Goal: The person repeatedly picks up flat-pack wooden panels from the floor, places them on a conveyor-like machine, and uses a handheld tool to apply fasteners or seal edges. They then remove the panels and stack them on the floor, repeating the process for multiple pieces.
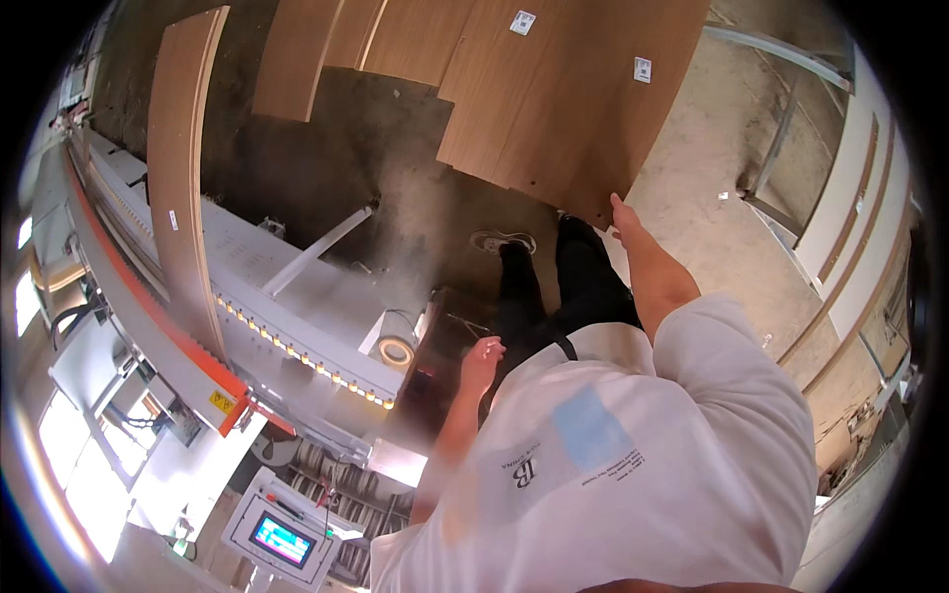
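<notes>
My right hand (627,219) is at the near right corner of a large brown wood-grain panel (554,119). Its fingers are stretched out along the panel's edge; whether they press on it I cannot tell. Two small white labels are stuck on the panel's face. My left hand (480,364) hangs in front of my body with its fingers curled in, beside a roll of tape-like material (396,349) on the machine. A pale speck shows at its fingertips, too small to name. A long narrow brown board (178,188) lies across the machine bed (297,341) at the left.
More brown panels (297,59) stand beyond the large one. The machine has an orange-red edged beam (213,381) and a row of small rollers. A control box with a lit screen (282,539) is at the lower left. Pale boards (840,212) and a metal frame (781,148) are at right.
</notes>
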Demonstrator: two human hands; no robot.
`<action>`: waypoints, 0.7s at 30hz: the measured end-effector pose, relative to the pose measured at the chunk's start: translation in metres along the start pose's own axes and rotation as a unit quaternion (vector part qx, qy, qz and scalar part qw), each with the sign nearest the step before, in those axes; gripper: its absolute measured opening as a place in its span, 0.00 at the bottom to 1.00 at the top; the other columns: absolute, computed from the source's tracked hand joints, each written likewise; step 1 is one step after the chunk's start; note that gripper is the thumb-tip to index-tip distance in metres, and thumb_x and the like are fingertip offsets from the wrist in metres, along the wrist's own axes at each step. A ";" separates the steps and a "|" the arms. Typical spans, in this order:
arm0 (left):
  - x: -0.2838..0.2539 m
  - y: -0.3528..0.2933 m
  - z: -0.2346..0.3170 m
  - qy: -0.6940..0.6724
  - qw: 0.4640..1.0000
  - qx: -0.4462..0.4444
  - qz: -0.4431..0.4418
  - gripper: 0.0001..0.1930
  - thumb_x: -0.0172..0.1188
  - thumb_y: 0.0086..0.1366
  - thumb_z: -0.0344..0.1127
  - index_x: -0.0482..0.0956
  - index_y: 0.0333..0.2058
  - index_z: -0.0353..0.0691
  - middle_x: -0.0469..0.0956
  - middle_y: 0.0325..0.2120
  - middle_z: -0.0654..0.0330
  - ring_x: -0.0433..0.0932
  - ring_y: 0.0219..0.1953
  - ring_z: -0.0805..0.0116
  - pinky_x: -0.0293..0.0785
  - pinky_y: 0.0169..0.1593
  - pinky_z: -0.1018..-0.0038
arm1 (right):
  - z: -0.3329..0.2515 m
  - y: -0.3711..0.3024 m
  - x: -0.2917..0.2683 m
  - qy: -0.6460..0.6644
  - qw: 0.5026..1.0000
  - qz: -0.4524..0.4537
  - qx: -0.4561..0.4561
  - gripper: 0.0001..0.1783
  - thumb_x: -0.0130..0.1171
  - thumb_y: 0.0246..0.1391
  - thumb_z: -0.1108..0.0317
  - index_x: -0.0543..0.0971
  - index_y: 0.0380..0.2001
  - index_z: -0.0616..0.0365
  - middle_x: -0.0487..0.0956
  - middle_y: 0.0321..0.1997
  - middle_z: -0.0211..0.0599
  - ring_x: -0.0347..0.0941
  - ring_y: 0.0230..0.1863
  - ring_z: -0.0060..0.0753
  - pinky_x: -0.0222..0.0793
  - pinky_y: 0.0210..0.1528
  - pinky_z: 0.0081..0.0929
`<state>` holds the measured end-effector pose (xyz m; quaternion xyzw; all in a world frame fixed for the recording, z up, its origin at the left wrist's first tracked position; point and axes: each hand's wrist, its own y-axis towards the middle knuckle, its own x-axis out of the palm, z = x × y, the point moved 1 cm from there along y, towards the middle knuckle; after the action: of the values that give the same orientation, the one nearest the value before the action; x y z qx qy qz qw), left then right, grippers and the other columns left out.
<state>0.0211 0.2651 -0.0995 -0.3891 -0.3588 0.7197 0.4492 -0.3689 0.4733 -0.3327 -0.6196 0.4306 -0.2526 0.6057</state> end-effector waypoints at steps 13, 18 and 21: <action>0.024 0.032 0.054 0.042 0.997 0.032 -0.053 0.14 0.53 0.71 0.36 0.78 0.50 0.36 0.84 0.38 0.57 0.82 0.38 0.69 0.77 0.45 0.74 | 0.023 -0.029 -0.020 0.134 0.989 -0.027 -0.064 0.54 0.44 0.56 0.21 0.68 0.65 0.63 0.75 0.61 0.43 0.75 0.54 0.40 0.73 0.52 0.40; 0.049 0.048 0.148 -0.109 0.989 0.021 -0.093 0.18 0.55 0.72 0.39 0.73 0.55 0.35 0.81 0.46 0.57 0.79 0.46 0.69 0.75 0.49 0.72 | 0.011 -0.113 -0.047 0.118 0.987 -0.073 -0.087 0.52 0.45 0.58 0.24 0.70 0.63 0.64 0.78 0.57 0.42 0.76 0.52 0.38 0.74 0.51 0.40; 0.077 0.060 0.194 -0.226 0.964 0.044 -0.130 0.22 0.61 0.70 0.40 0.70 0.56 0.34 0.79 0.46 0.58 0.77 0.48 0.69 0.74 0.50 0.71 | 0.005 -0.156 -0.044 0.200 0.960 -0.081 -0.180 0.46 0.41 0.63 0.28 0.72 0.62 0.61 0.79 0.56 0.42 0.77 0.51 0.38 0.75 0.51 0.39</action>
<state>-0.1950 0.2837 -0.0840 -0.1458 -0.4669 0.7394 0.4626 -0.3513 0.4971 -0.1736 -0.6880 0.5295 -0.3382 0.3634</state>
